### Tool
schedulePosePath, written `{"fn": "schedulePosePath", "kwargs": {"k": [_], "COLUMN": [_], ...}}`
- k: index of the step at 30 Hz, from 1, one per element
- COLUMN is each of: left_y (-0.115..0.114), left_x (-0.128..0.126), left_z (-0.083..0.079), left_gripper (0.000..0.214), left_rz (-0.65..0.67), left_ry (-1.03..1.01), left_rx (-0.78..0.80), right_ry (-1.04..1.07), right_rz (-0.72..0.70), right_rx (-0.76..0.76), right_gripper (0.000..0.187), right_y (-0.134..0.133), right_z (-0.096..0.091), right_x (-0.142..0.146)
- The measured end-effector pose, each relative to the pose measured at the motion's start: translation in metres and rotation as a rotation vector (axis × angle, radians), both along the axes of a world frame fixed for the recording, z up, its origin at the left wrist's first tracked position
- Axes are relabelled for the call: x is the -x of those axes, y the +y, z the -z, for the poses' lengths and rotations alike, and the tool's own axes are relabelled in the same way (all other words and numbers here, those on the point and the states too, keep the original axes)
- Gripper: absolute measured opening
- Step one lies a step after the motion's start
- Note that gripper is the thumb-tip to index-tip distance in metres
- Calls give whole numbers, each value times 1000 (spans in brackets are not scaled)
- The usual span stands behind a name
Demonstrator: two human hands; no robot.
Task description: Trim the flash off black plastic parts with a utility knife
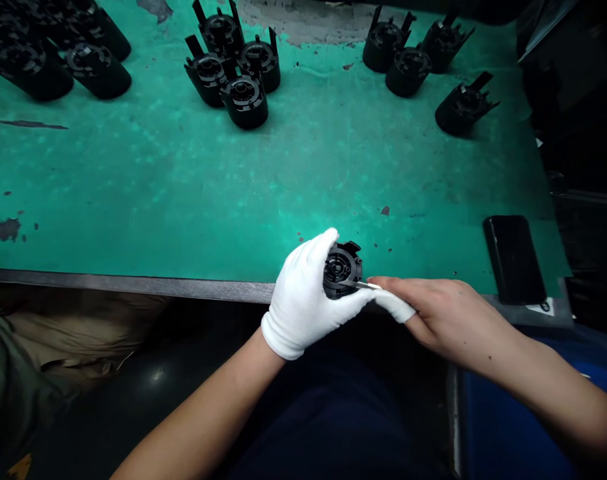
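Note:
My left hand [306, 297], in a white glove, is wrapped round a black round plastic housing [342, 263] above the table's front edge. The housing's open face, with rings and small ribs, is turned up toward me. Bare but for a white cover on the thumb, my right hand [423, 303] is closed on a thin metal blade [356, 285]. The blade's tip reaches onto the lower rim of the housing, close to my left thumb. Its handle is hidden in my fingers, so the exact kind of tool does not show.
On the worn green tabletop [183, 200], similar black housings stand in groups: a dense one [98, 70] at far left, several [246, 100] at back centre, several [408, 70] at back right. A black phone-like slab [514, 259] lies at right. Another person's clothed leg [78, 327] shows at left.

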State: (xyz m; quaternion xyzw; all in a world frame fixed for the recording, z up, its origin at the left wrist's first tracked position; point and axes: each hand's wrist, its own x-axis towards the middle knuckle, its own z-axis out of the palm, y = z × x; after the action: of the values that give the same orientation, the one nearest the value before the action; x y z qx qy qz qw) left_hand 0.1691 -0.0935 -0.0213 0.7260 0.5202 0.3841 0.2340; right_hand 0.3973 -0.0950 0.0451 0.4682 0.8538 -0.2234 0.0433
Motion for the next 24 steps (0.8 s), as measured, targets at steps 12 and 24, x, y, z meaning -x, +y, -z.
{"fn": "schedulePosePath", "kwargs": {"k": [12,24], "left_y": [-2,-85], "left_x": [0,-22], "left_z": [1,-28], "left_gripper": [97,93], "left_rz": [-25,-171], "left_ry": [8,10], "left_rx": [82,258], "right_ry": [79,544], "right_rz": [122,371], "right_rx": [192,-62], "right_gripper": [51,49], "right_y": [-8,26], "right_z": [3,19], "right_x": [13,42]}}
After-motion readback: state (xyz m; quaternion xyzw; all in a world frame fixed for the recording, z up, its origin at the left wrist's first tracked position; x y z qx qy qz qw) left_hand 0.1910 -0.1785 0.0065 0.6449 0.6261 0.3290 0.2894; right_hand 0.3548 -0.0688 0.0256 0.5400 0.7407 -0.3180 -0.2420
